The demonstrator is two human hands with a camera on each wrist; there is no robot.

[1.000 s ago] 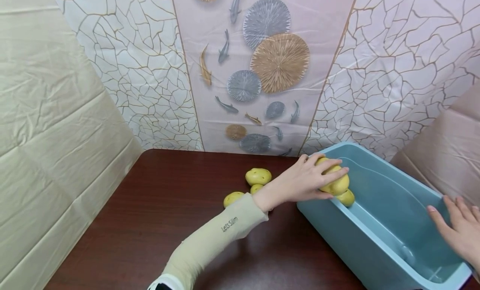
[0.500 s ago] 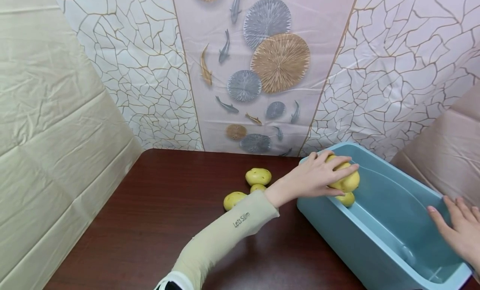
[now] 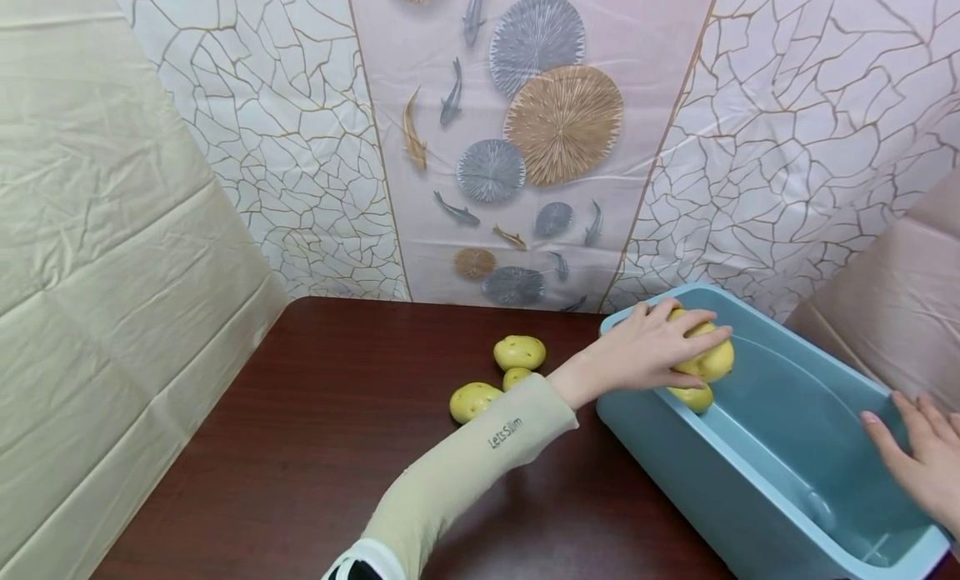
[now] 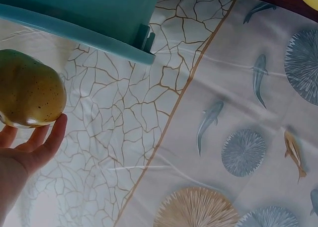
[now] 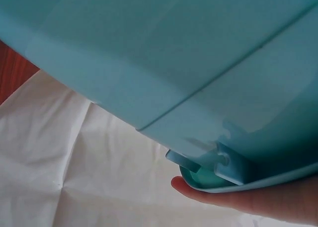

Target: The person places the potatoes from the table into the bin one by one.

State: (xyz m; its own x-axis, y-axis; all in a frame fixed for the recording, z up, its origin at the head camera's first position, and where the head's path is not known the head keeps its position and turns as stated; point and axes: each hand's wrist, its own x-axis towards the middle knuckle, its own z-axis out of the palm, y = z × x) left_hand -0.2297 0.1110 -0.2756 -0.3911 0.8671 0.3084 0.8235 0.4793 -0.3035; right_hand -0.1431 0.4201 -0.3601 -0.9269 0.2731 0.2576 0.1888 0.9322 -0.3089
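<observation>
My left hand (image 3: 645, 348) grips a yellow potato (image 3: 711, 360) from above, over the far left end of a blue plastic bin (image 3: 757, 492). In the left wrist view its fingertips press against the speckled potato (image 4: 31, 90). Another potato (image 3: 696, 398) shows inside the bin just below. My right hand (image 3: 926, 459) rests on the bin's right rim with fingers fairly straight. The right wrist view catches one finger (image 5: 258, 199) along the bin's rim, near a handle clip; the other fingers are hidden there.
Several potatoes lie on the dark wooden table (image 3: 300, 447) left of the bin, including a far one (image 3: 520, 352) and a nearer one (image 3: 474, 402); my sleeve (image 3: 480, 463) partly covers that group. Patterned cloth (image 3: 517, 172) hangs behind the table.
My left hand has moved right with the potato, from the bin's left rim to further over the inside. My right hand stays at the right rim.
</observation>
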